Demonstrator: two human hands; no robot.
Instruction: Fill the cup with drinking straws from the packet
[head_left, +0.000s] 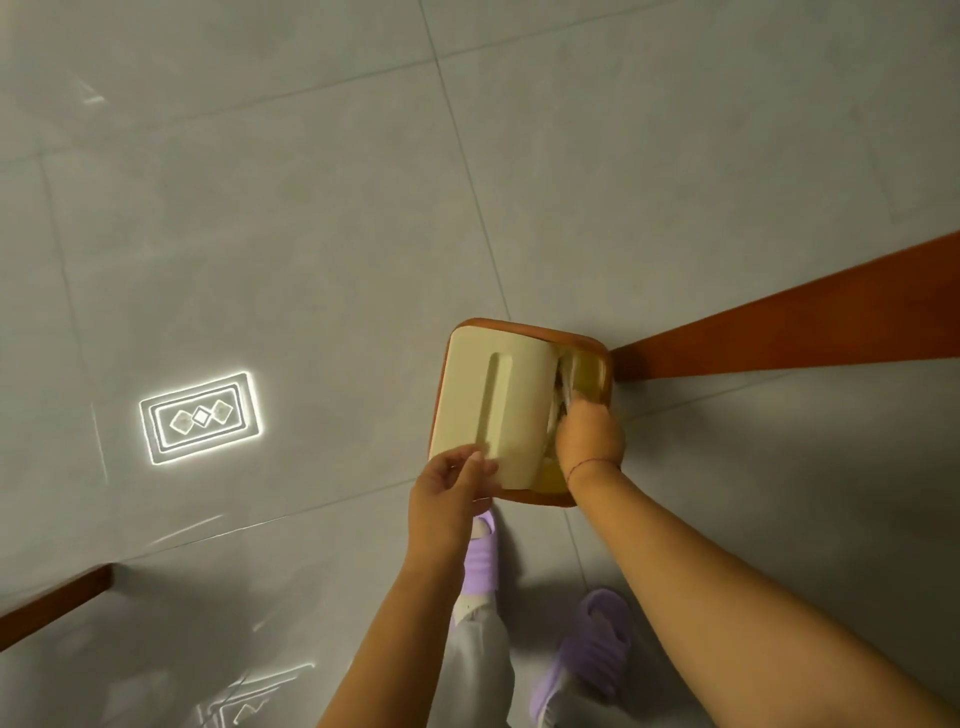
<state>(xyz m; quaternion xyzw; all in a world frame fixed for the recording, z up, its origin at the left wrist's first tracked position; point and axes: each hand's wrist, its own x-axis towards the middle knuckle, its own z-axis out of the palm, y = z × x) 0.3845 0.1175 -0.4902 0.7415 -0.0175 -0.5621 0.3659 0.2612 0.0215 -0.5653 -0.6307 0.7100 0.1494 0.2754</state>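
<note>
A brown-rimmed box (525, 327) with a cream sliding lid (488, 400) is held over the floor, in the middle of the view. The lid is pushed to the left, so a gap shows along the box's right side. My left hand (451, 491) grips the lid's near corner, thumb on top. My right hand (589, 441) reaches into the gap, its fingers curled down and hidden inside. Some pale contents (560, 400) show between the lid and that hand; I cannot tell what they are. No cup is in view.
A grey tiled floor (311, 234) lies below, with a bright lamp reflection (200, 415) at left. A red-brown wooden beam (779, 327) runs off to the right behind the box. Another wooden edge (52, 605) is at lower left. My feet wear purple slippers (597, 649).
</note>
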